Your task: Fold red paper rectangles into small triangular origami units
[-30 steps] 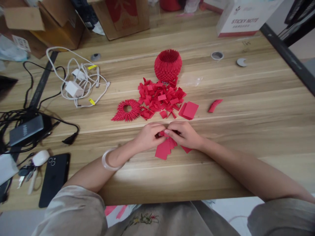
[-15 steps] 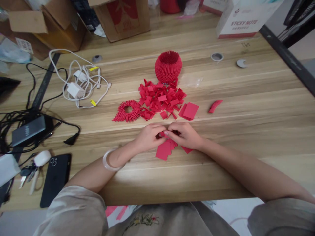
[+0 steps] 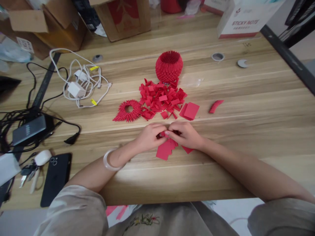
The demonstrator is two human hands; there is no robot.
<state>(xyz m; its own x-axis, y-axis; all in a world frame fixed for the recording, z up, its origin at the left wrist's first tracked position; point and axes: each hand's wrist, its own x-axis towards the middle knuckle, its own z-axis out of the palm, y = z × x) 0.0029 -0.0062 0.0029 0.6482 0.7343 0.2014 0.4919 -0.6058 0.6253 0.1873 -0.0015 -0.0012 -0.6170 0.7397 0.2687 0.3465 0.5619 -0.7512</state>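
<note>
Two bare hands meet near the front of a wood-grain table [image 3: 248, 131], left hand [image 3: 151, 137] and right hand [image 3: 187, 135], fingertips pinched together on a small red paper piece [image 3: 162, 134]. Just below them lie fanned red paper rectangles [image 3: 163, 151]. Wood stretches between the hands and the table's near edge, and a wider span runs right to a dark edge strip [image 3: 290, 59], broken by a short curved red row [image 3: 216, 106] of folded pieces. Ahead, room is tighter: a heap of folded red paper [image 3: 161, 96], a stack of red rectangles [image 3: 190, 111], a spiky red ring [image 3: 128, 110] and, behind, a round red paper vase [image 3: 169, 67]. A black phone [image 3: 56, 180] and tangled white cables [image 3: 78, 88] bound the left. Compared with a second ago, the view has shifted slightly; the hands keep the same pinch.
</note>
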